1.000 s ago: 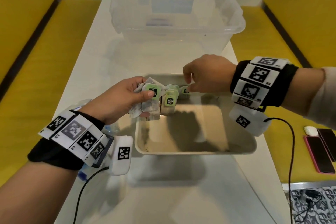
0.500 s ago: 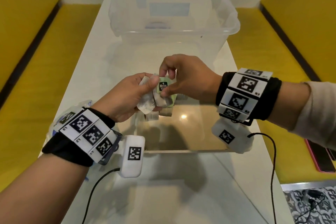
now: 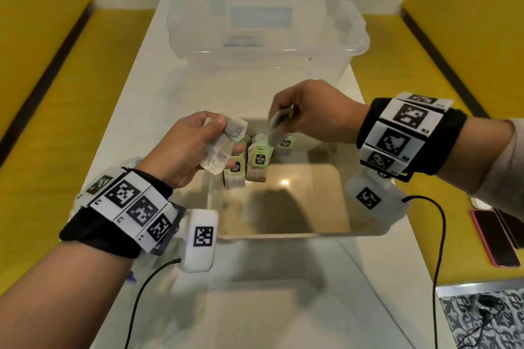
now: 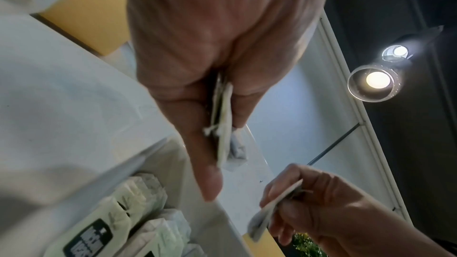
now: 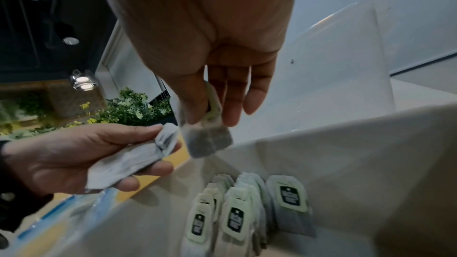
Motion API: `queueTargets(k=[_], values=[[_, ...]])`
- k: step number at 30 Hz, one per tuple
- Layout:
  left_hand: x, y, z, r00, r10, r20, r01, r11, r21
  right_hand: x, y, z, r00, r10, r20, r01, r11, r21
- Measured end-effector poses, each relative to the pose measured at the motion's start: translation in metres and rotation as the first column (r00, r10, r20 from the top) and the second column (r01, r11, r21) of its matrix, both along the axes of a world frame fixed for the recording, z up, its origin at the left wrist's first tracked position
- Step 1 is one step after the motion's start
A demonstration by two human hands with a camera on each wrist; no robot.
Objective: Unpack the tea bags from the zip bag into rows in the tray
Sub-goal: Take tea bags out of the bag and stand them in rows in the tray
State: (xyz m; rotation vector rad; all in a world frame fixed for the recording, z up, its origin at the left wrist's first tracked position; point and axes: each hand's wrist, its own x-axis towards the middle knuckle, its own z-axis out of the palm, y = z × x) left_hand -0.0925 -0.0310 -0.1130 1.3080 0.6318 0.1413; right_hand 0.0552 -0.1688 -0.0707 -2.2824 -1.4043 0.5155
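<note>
My left hand grips a small bunch of white tea bags above the tray's far left corner; the same bunch shows between its thumb and fingers in the left wrist view. My right hand pinches one tea bag, which hangs above the rows; the bag dangles from thumb and fingers in the right wrist view. Tea bags with green tags stand in rows at the far left of the beige tray. The rows lie below the hanging bag. The zip bag peeks out behind my left wrist.
A clear plastic tub stands on the white table beyond the tray. Yellow benches run along both sides. Phones lie on the right bench. Cables trail from both wrist cameras.
My right hand went from the rows to the bunch in my left hand, pulled one tea bag out, and now holds it apart to the right, above the rows.
</note>
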Motion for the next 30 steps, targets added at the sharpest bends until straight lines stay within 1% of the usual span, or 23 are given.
queueTargets(k=[2, 4, 10, 15, 19, 23, 30], values=[[-0.001, 0.001, -0.001, 1.0, -0.023, -0.016, 0.023, 1.0, 0.009, 0.005, 0.0, -0.007, 0.995, 0.019, 0.103, -0.005, 0.992, -0.128], [-0.002, 0.001, -0.002, 0.998, -0.048, -0.033, 0.049, 0.999, 0.021, 0.009, 0.0, -0.015, 0.984, 0.031, 0.173, 0.011, 0.971, -0.238], [-0.005, 0.005, -0.004, 0.99, -0.107, -0.096, 0.111, 0.993, 0.037, 0.013, 0.005, -0.031, 0.949, 0.073, 0.306, 0.071, 0.898, -0.435], [-0.008, 0.01, -0.005, 0.979, -0.146, -0.143, 0.155, 0.987, 0.05, 0.012, 0.017, -0.04, 0.933, 0.077, 0.351, 0.108, 0.872, -0.477], [-0.007, 0.013, -0.008, 0.978, -0.155, -0.14, 0.162, 0.986, 0.036, 0.007, 0.021, -0.042, 0.901, 0.105, 0.421, 0.129, 0.862, -0.49], [-0.008, 0.014, -0.009, 0.978, -0.153, -0.139, 0.16, 0.986, 0.037, 0.004, 0.022, -0.043, 0.894, 0.121, 0.432, 0.121, 0.863, -0.49], [-0.008, 0.013, -0.009, 0.981, -0.145, -0.131, 0.152, 0.988, 0.042, -0.001, 0.02, -0.042, 0.843, 0.241, 0.481, 0.067, 0.84, -0.538]])
